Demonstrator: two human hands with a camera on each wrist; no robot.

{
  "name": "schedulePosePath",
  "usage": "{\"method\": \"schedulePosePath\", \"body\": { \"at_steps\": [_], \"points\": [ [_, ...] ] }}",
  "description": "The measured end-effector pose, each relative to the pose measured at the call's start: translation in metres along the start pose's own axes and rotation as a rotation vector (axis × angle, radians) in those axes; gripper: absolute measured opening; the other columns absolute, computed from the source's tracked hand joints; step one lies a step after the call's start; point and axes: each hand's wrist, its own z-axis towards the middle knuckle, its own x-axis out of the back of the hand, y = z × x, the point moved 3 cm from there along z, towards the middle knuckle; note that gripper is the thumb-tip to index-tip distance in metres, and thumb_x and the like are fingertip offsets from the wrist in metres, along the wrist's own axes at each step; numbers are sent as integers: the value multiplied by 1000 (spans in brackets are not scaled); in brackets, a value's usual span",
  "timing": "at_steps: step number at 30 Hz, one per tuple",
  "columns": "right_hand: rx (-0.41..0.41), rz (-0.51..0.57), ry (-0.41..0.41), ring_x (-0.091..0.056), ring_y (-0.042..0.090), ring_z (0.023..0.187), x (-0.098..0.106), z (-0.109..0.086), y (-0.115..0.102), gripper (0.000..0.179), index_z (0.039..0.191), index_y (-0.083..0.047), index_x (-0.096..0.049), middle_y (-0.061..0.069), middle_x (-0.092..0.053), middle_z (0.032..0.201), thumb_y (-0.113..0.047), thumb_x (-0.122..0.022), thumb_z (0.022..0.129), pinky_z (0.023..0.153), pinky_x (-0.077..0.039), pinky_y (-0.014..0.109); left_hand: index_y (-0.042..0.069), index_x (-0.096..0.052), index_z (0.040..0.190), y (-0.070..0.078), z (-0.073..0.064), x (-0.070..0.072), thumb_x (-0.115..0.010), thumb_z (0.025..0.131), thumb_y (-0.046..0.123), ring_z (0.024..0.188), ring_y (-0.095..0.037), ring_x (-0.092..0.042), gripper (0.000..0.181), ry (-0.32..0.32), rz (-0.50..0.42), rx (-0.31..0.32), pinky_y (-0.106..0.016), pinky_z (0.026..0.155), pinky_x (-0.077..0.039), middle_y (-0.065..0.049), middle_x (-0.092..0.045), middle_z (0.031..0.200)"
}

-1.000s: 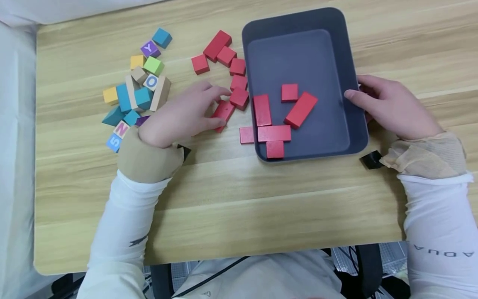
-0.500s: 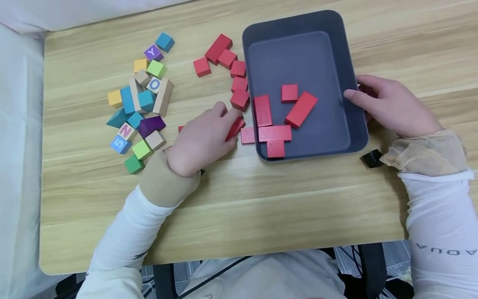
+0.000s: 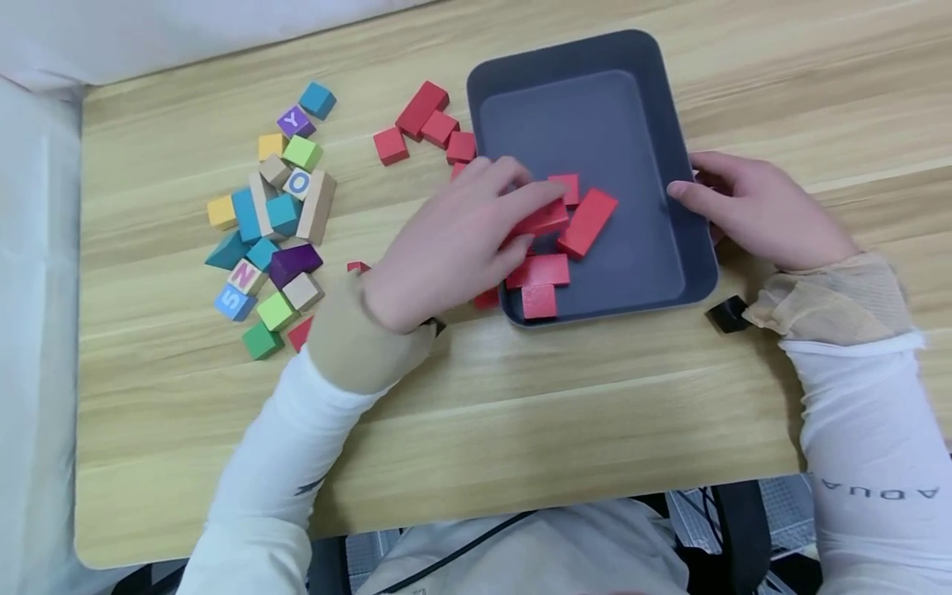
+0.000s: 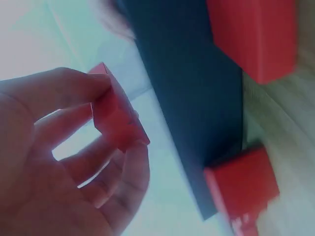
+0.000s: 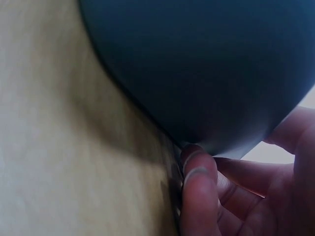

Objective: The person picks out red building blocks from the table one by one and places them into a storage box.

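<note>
Between thumb and fingers my left hand (image 3: 454, 240) pinches a red wooden block (image 3: 543, 219), over the left side of the dark grey tray (image 3: 673, 132). In the left wrist view the same block (image 4: 118, 118) shows held at the fingertips, beside the tray's wall (image 4: 187, 98). Several red blocks, such as a long one (image 3: 587, 223), lie in the tray. My right hand (image 3: 766, 207) grips the tray's right rim, thumb inside. The right wrist view shows its fingers (image 5: 199, 196) against the tray's outer wall (image 5: 206, 69).
Loose red blocks (image 3: 422, 109) lie left of the tray, some partly hidden by the left hand. Farther left is a cluster of mixed blocks, with a purple one (image 3: 293, 264), a green one (image 3: 262, 340) and a blue one (image 3: 317, 99). The wooden table (image 3: 565, 413) carries everything.
My left hand took hold of a red block on the table left of the tray and moved right with it, over the tray. The right hand still holds the rim.
</note>
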Motion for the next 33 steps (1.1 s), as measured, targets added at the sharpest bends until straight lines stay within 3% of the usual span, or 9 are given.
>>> {"method": "schedulePosePath", "body": {
  "at_steps": [4,7,10,15,18,22,28,33],
  "points": [
    [9,-14,-1,-57,22,68,0,0,-2,44,127,-22,-45,8,-57,93,-45,-45,89,60,-44,25,19,-47,129,-6,28,-15,-53,87,20,102,-17,-44,43,-77,26,23,-24,82,-39,0,-51,116],
    [5,-28,4,-56,22,70,-2,2,0,45,128,-24,-45,7,-57,95,-46,-44,89,62,-43,25,22,-47,130,-16,39,-26,-51,89,21,107,-16,-44,42,-121,35,51,-24,85,-39,1,-51,121],
    [-12,-34,15,-56,21,71,0,1,2,44,128,-25,-45,6,-57,97,-46,-44,89,62,-42,25,24,-47,130,-25,45,-30,-51,89,21,112,-13,-43,41,-118,18,79,-23,90,-37,5,-51,123],
    [-26,-28,18,-57,21,70,2,1,3,44,128,-26,-45,6,-58,97,-45,-45,89,62,-43,24,26,-45,132,-30,44,-32,-47,91,20,118,-12,-41,41,-99,24,153,-23,92,-37,4,-47,130],
    [-28,-13,13,-59,21,71,0,3,4,44,129,-27,-45,6,-58,99,-45,-45,89,62,-44,22,21,-38,136,-29,43,-35,-45,91,21,127,-17,-30,46,-105,100,187,-28,92,-39,-3,-31,141],
    [-21,1,14,-59,19,73,1,3,4,45,130,-27,-44,6,-57,102,-44,-46,89,63,-43,20,12,-29,140,-26,41,-38,-47,89,29,133,-23,-14,57,-114,212,174,-30,97,-34,-10,-10,148],
    [-15,-8,19,-59,19,74,0,4,4,45,131,-29,-43,6,-57,103,-45,-46,88,63,-43,19,12,-34,138,-26,38,-39,-49,88,33,122,-24,-30,56,-112,201,137,-31,95,-34,-11,-30,136],
    [-9,-18,19,-58,19,76,0,4,4,46,131,-29,-43,5,-56,105,-45,-46,88,64,-42,18,14,-44,133,-26,37,-38,-48,88,33,118,-22,-33,49,-116,169,124,-30,93,-35,-8,-33,135]
  ]
}}
